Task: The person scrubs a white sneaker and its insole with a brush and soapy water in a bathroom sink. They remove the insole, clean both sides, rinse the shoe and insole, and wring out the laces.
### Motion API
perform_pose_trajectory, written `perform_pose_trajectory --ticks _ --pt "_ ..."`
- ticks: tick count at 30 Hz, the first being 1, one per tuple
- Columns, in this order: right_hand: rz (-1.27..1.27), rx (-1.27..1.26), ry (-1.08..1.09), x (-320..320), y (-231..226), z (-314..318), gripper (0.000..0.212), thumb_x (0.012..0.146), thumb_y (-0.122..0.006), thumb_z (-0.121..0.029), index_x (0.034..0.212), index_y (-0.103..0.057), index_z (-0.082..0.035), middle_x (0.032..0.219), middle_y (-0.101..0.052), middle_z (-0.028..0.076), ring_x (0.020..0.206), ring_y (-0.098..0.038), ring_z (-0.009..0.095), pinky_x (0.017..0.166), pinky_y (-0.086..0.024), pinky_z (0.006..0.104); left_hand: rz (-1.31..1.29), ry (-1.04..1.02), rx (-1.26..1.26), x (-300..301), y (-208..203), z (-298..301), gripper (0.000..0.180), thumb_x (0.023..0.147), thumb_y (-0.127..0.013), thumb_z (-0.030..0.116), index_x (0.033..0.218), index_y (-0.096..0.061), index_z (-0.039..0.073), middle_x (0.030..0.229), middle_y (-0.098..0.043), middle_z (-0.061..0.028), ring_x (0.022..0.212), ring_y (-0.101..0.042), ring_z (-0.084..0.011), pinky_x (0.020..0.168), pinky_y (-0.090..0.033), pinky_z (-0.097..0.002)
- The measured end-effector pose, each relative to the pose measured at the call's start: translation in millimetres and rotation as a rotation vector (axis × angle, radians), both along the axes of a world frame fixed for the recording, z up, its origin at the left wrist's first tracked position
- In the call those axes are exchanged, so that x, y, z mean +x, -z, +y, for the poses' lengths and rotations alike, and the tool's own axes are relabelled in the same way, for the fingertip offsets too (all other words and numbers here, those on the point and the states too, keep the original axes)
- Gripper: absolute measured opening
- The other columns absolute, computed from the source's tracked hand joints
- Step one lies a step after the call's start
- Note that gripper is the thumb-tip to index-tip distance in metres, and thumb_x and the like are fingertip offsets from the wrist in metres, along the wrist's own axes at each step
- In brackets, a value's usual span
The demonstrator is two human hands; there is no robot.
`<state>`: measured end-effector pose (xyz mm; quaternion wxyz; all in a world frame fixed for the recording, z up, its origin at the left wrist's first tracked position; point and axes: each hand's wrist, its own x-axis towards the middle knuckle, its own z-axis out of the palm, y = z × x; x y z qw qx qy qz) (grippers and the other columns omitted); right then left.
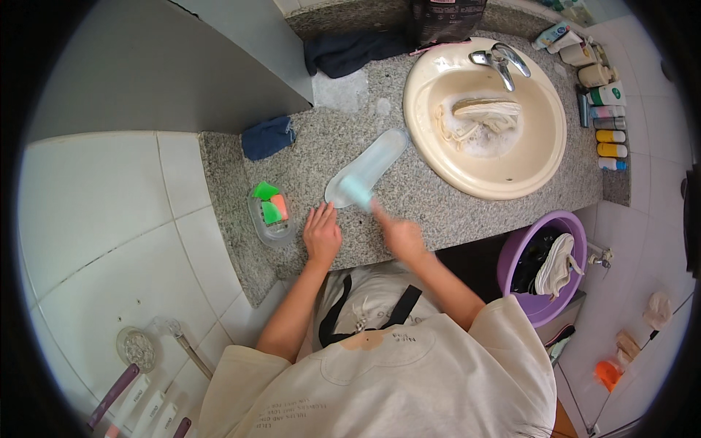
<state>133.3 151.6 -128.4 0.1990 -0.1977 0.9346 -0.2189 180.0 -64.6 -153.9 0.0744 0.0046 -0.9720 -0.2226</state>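
A pale, whitish-blue shoe insole [381,155] lies flat and slantwise on the granite counter. At its near end my left hand [322,235] rests with fingers stretched out, the fingertips touching the insole's edge. My right hand [403,237] is closed round the handle of a light-blue brush [356,191], which is smeared by motion. The brush head lies over the near part of the insole, and its bristles are hidden. Left of my left hand stands a clear plastic soap dish [273,235] with green and orange-pink pieces in it.
A cream sink [418,157] with soapy water and whitish cloth is at the right, under a chrome faucet [502,62]. Blue cloth [267,139] and dark cloth [358,52] lie on the counter. Bottles and tubes [610,136] line the right wall. A purple basin [505,266] sits lower right.
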Motion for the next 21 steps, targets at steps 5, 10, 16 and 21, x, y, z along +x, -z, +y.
perform_pose_trajectory --ticks 5,10,16,21 --pt "0.155 -0.048 0.228 -17.4 9.0 4.3 0.078 0.075 -0.053 -0.001 0.147 -0.03 -0.022 0.058 -0.057 0.017 0.048 -0.058 0.033 0.045 -0.046 0.0457 -0.016 -0.01 -0.023 2.8 3.0 2.3 0.028 0.072 -0.057 0.001 0.098 -0.068 -0.001 0.116 -0.065 -0.0118 0.112 -0.059 -0.029 0.102 -0.041 -0.0448" --pt "0.019 -0.019 0.007 10.9 -3.7 2.3 0.066 0.081 -0.052 -0.003 0.143 -0.038 -0.02 0.062 -0.061 0.016 0.052 -0.06 0.033 0.05 -0.048 0.0448 -0.043 -0.03 -0.036 4.7 -0.5 2.4 0.026 0.074 -0.057 0.002 0.097 -0.068 0.0 0.117 -0.064 -0.0106 0.112 -0.059 -0.0283 0.102 -0.04 -0.0453" --pt "0.327 -0.518 0.656 -78.7 17.4 94.7 0.039 0.099 -0.041 -0.019 0.131 -0.048 -0.001 0.079 -0.063 0.016 0.07 -0.063 0.023 0.061 -0.048 0.0364 -0.164 -0.104 -0.102 -9.2 -12.6 9.5 0.033 0.074 -0.06 0.008 0.106 -0.065 0.001 0.113 -0.065 -0.0101 0.115 -0.056 -0.0296 0.106 -0.03 -0.0548" --pt "-0.11 -1.088 1.225 -104.4 -32.8 228.7 0.038 0.101 -0.036 -0.025 0.122 -0.054 0.001 0.061 -0.046 0.0 0.049 -0.043 0.008 0.046 -0.037 0.023 -0.155 -0.178 -0.146 -52.0 -43.9 49.0 0.073 0.071 -0.066 0.016 0.138 -0.039 0.002 0.136 -0.046 -0.0155 0.132 -0.035 -0.0349 0.109 -0.021 -0.0584"
